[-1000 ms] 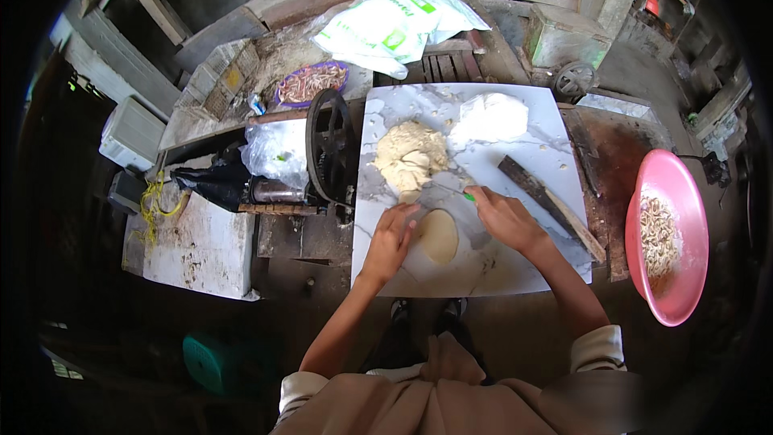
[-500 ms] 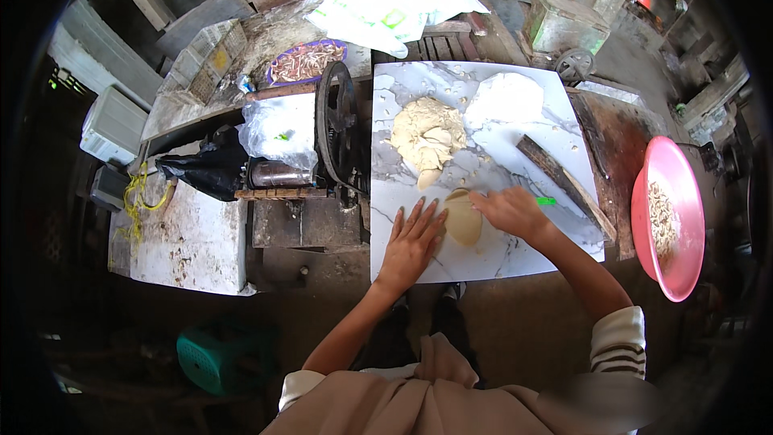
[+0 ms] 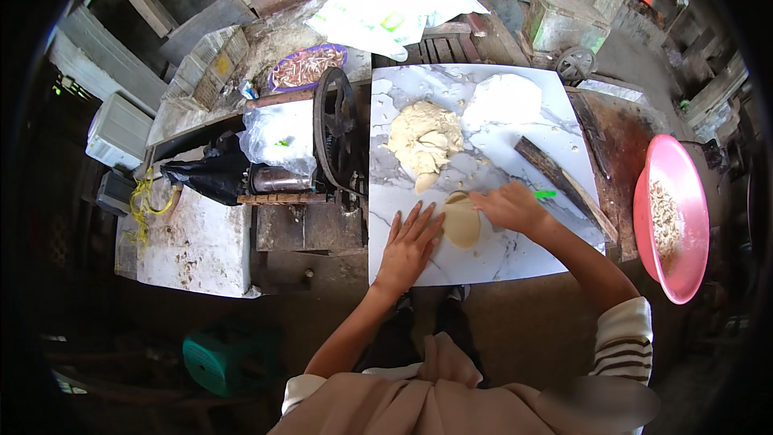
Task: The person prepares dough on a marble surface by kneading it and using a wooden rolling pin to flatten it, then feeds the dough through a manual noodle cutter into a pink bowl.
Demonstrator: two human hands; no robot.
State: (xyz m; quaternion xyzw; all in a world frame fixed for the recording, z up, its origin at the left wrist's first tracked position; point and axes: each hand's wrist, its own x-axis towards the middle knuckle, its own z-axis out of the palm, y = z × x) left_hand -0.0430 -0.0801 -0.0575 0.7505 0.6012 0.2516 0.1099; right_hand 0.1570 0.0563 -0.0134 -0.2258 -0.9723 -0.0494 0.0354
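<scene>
One flat dough piece (image 3: pixel 461 227) lies near on the bench (image 3: pixel 515 264) between two hands: the left hand (image 3: pixel 409 248), grip spread, and right hand (image 3: pixel 515 208), grip pinching one green-handled tool (image 3: pixel 546 193).

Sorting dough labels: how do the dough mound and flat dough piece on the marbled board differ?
Size: the dough mound is larger than the flat dough piece.
Surface: the mound is lumpy; the flat piece looks smoother.
Position: the mound sits farther from the person; the flat piece lies between the left hand and right hand.
Shared: both are pale and rest on the marbled board.
</scene>
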